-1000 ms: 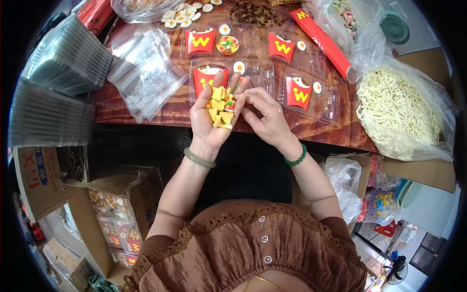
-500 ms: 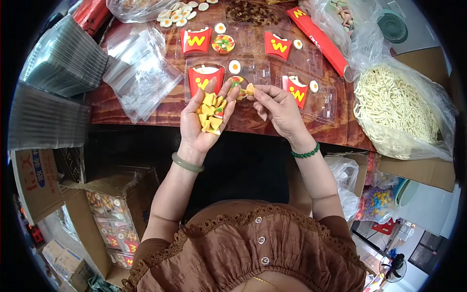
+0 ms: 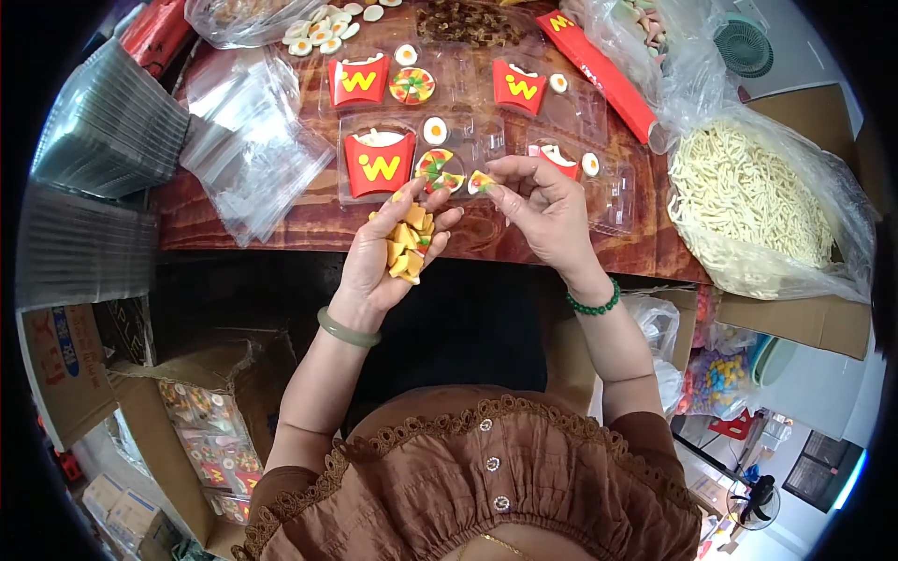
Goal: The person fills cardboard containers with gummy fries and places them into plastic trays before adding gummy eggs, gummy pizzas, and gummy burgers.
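Observation:
My left hand is cupped around a heap of small yellow candy pizza slices, a few showing red and green. Between thumb and fingers of my right hand is one candy pizza slice, its coloured face showing. Just beyond my left fingertips, a partly made candy pizza lies in a clear plastic tray. The same tray holds a red fries carton and a fried-egg candy. Behind it, another tray has a whole round candy pizza beside a red carton.
Two more cartons, one red carton further back, stand in trays on the right. A bag of pale candy strands sits in a cardboard box at the right. Clear bags and stacked plastic trays are at the left.
My right hand has turned its candy slice so the patterned side shows. My left hand has tilted and drawn lower, uncovering more of the carton and the pizza in the tray.

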`<control>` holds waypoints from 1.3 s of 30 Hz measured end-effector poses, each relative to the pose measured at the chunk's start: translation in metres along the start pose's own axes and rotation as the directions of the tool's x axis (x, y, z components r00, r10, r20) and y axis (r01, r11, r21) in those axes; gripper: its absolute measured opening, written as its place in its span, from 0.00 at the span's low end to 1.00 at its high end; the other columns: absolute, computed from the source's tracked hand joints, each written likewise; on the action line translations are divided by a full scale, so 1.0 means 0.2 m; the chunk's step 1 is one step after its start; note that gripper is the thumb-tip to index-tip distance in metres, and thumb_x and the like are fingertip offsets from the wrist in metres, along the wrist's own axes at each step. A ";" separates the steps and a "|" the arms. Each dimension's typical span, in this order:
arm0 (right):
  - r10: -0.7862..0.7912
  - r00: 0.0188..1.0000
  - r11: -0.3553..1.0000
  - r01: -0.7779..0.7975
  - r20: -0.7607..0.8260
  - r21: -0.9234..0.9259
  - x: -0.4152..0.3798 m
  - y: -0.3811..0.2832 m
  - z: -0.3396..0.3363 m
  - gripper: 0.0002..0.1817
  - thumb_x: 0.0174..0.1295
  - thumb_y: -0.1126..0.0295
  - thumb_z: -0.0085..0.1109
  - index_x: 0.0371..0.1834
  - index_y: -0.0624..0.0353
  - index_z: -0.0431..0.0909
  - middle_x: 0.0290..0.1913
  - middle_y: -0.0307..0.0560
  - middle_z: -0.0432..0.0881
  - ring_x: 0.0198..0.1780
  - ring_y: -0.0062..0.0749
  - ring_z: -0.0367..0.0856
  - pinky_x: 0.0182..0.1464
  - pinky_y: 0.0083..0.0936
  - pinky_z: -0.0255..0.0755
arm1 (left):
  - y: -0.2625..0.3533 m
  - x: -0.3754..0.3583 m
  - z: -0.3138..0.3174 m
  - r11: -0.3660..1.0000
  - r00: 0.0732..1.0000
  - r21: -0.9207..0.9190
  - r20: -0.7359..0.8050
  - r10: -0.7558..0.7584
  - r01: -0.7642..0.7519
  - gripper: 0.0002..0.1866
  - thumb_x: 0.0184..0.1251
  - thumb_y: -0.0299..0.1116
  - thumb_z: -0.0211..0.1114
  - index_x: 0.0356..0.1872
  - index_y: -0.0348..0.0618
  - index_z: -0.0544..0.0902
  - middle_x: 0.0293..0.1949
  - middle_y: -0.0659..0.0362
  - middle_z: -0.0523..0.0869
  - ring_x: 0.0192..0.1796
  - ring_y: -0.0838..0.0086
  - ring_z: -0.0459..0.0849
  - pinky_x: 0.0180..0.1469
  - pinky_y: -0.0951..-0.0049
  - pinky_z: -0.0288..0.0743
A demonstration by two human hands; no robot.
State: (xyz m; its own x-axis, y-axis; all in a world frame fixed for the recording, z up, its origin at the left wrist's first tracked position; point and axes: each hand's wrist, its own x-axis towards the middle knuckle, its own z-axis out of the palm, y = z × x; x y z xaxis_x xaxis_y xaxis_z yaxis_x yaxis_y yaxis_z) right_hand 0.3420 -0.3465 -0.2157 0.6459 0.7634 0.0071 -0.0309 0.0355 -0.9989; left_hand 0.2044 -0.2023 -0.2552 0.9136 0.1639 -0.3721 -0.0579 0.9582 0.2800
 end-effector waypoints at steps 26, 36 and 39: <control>-0.377 0.911 0.815 0.241 -0.167 -0.527 -0.42 -0.26 -0.30 0.07 0.61 0.78 0.59 0.42 0.64 0.79 0.35 0.41 0.79 0.35 0.21 0.76 0.38 0.17 0.70 | -0.02 0.05 -0.01 0.978 0.999 0.209 0.032 -0.004 -0.002 0.23 0.74 0.39 0.51 0.67 0.46 0.64 0.52 0.53 0.80 0.48 0.64 0.82 0.35 0.77 0.82; -0.879 -0.130 0.470 -0.401 -0.459 -0.786 -1.68 -0.64 -1.33 0.10 0.64 0.75 0.55 0.44 0.70 0.73 0.39 0.55 0.81 0.33 0.32 0.80 0.39 0.22 0.75 | 0.00 0.17 0.06 0.966 0.990 0.259 0.136 -0.040 0.003 0.35 0.69 0.58 0.48 0.67 0.41 0.62 0.58 0.50 0.75 0.50 0.59 0.81 0.38 0.73 0.85; -0.420 0.401 -0.250 -0.913 -0.814 -0.321 -2.16 -0.22 -1.91 0.20 0.52 0.59 0.65 0.34 0.70 0.78 0.29 0.62 0.81 0.36 0.64 0.77 0.42 0.41 0.73 | 0.03 0.20 0.03 0.990 0.935 0.071 0.328 -0.137 0.120 0.37 0.69 0.59 0.47 0.68 0.40 0.61 0.67 0.47 0.66 0.63 0.48 0.71 0.53 0.58 0.80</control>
State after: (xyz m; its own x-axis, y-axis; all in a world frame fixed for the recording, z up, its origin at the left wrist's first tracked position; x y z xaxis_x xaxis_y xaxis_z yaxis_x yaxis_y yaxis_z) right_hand 0.3550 -0.9243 -0.1920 0.8929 -0.2336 0.3850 -0.3373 -0.9133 0.2282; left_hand 0.2430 -0.1915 -0.2620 0.9939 -0.0550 -0.0956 0.0811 0.9519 0.2954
